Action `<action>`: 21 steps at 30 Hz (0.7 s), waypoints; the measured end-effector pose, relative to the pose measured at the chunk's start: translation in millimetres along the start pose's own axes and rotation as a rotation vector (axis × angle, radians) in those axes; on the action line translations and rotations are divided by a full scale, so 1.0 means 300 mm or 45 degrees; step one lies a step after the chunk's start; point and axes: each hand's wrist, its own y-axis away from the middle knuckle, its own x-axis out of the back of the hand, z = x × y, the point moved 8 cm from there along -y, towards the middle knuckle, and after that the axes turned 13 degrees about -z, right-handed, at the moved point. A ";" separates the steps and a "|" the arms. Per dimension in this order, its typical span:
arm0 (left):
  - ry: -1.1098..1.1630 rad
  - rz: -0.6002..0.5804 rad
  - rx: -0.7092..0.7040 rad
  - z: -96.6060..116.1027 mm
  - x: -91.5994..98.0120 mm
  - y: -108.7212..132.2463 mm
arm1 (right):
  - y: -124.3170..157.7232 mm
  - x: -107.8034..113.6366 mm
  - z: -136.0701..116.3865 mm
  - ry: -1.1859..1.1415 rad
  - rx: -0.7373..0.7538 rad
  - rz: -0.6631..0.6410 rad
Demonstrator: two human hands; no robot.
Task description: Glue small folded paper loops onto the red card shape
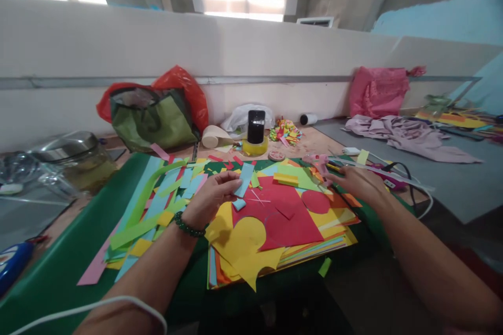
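Two bare hands work over a table spread with a green cover (51,251). The left hand (212,191), with a dark beaded bracelet (187,226) at its wrist, pinches a light blue paper strip (246,177) between thumb and fingers, upright above the paper pile. The right hand (359,182) reaches out beside a pink glue gun (317,160) at the pile's far right; whether its fingers grip anything cannot be told. Between the hands lies a red sheet (293,233) on stacked coloured paper, partly overlapped by a yellow cut-out (245,235). Loose green strips (129,238) and others in blue and pink lie left of the stack. Behind, a black phone (257,125) stands upright at a yellow tape roll (259,146).
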 end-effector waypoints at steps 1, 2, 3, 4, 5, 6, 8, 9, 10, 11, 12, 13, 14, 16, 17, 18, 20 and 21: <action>0.016 0.006 -0.012 -0.002 0.002 -0.001 | 0.028 0.009 -0.010 0.056 -0.059 -0.047; 0.027 0.004 -0.021 -0.006 0.003 -0.004 | 0.054 0.016 -0.028 0.100 -0.098 -0.093; 0.034 -0.006 -0.028 -0.010 0.003 -0.006 | 0.079 0.024 -0.058 0.125 -0.101 -0.120; 0.041 -0.020 -0.034 -0.014 0.002 -0.009 | 0.100 0.035 -0.105 0.121 -0.040 -0.104; 0.050 -0.034 -0.038 -0.019 0.000 -0.012 | 0.120 0.047 -0.168 0.093 0.077 -0.055; 0.060 -0.049 -0.040 -0.023 -0.003 -0.014 | 0.143 0.063 -0.243 0.041 0.246 0.026; 0.081 -0.076 -0.037 -0.029 -0.011 -0.015 | 0.206 0.096 -0.411 -0.082 0.693 0.231; 0.093 -0.089 -0.033 -0.030 -0.016 -0.015 | 0.244 0.107 -0.490 -0.125 0.922 0.324; 0.102 -0.102 -0.032 -0.030 -0.022 -0.013 | 0.280 0.112 -0.561 -0.140 1.122 0.399; 0.108 -0.114 -0.033 -0.028 -0.028 -0.011 | 0.310 0.114 -0.621 -0.141 1.285 0.460; 0.112 -0.124 -0.034 -0.025 -0.033 -0.008 | 0.332 0.115 -0.671 -0.134 1.412 0.510; 0.115 -0.129 -0.036 -0.022 -0.037 -0.005 | 0.346 0.115 -0.711 -0.131 1.505 0.550; 0.118 -0.133 -0.038 -0.019 -0.039 -0.002 | 0.354 0.118 -0.741 -0.145 1.572 0.582; 0.124 -0.129 -0.044 -0.016 -0.039 0.001 | 0.352 0.126 -0.772 -0.245 1.655 0.613; 0.131 -0.121 -0.046 -0.016 -0.037 0.001 | 0.343 0.131 -0.775 -0.334 1.677 0.609; 0.140 -0.107 -0.048 -0.017 -0.032 0.001 | 0.332 0.134 -0.772 -0.442 1.688 0.590; 0.156 -0.059 -0.064 -0.018 -0.020 -0.001 | 0.300 0.131 -0.758 -0.676 1.675 0.514; 0.152 -0.032 -0.078 -0.016 -0.015 -0.003 | 0.280 0.125 -0.751 -0.785 1.650 0.456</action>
